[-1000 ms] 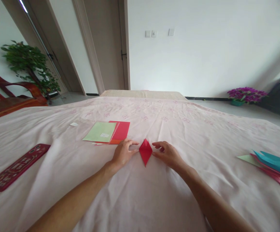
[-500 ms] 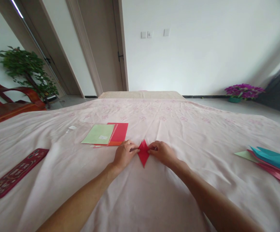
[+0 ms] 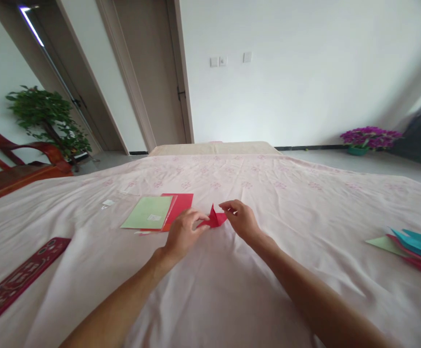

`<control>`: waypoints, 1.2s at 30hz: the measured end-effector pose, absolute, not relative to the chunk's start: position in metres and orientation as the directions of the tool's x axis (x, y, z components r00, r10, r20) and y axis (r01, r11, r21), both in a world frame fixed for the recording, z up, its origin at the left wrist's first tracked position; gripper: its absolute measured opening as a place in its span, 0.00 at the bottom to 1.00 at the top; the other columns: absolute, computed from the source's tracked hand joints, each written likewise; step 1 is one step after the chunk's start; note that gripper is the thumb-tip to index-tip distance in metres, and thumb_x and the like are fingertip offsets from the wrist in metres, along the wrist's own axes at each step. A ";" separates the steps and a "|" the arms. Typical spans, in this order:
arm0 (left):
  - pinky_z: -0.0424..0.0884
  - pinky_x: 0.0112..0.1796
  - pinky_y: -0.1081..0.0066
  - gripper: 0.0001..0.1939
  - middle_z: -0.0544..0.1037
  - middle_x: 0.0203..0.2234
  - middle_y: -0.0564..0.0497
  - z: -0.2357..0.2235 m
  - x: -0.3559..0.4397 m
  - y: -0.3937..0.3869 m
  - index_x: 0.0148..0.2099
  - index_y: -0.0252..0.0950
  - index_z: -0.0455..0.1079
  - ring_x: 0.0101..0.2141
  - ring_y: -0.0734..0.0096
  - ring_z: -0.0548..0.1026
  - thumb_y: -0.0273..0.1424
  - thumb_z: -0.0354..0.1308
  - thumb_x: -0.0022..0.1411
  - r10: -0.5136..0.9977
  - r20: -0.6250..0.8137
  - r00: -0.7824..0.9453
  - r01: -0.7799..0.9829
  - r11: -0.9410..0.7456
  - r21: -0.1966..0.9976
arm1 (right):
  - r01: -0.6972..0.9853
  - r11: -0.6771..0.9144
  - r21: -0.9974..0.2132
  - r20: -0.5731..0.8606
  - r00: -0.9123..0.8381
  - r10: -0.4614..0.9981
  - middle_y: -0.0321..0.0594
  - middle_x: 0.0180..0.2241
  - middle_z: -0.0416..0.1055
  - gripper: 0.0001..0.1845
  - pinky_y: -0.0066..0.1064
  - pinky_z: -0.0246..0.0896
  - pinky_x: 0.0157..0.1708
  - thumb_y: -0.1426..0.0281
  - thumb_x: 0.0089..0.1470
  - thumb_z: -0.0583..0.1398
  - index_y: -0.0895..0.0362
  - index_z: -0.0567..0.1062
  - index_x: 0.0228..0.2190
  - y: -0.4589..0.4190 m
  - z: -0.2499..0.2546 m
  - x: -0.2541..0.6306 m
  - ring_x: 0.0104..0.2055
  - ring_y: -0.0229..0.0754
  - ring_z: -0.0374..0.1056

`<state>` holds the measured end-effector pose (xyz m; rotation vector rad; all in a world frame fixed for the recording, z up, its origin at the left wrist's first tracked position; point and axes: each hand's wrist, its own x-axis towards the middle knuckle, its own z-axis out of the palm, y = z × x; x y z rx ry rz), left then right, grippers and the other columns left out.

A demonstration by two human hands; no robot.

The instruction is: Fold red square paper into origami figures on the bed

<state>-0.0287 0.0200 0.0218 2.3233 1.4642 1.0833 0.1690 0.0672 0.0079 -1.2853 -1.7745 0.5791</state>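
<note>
A red folded paper sits on a pale pink cloth, roughly midway between the cloth's left and right edges and well apart from its far edge. One slim point of the paper stands upright, while the rest spreads low to either side.

The left hand is at the paper's left end, thumb and forefinger slightly parted, with red paper showing between them; whether they pinch it cannot be told. The right hand is bent narrow, its fingertips bunched just beside the upright point and above the paper's right end; whether they touch it cannot be made out.

Beyond the left hand, toward the cloth's far left corner, lies a light green sheet overlapping a red sheet. A small white tag rests farther toward that corner. Nearer the left edge, a dark red phone case lies aslant.

Toward the right edge, a blue folded paper overlaps other red pieces and a light green tip. Past the far right corner, purple flowers stand on the floor.
</note>
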 end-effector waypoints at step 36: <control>0.67 0.34 0.74 0.05 0.74 0.28 0.52 -0.010 -0.006 0.078 0.33 0.36 0.76 0.32 0.71 0.73 0.32 0.63 0.58 0.881 0.396 0.260 0.331 -0.467 0.820 | 0.309 0.390 -0.867 0.389 -0.069 0.919 0.36 0.29 0.73 0.06 0.28 0.64 0.31 0.73 0.54 0.59 0.54 0.77 0.31 0.057 -0.012 0.165 0.31 0.38 0.69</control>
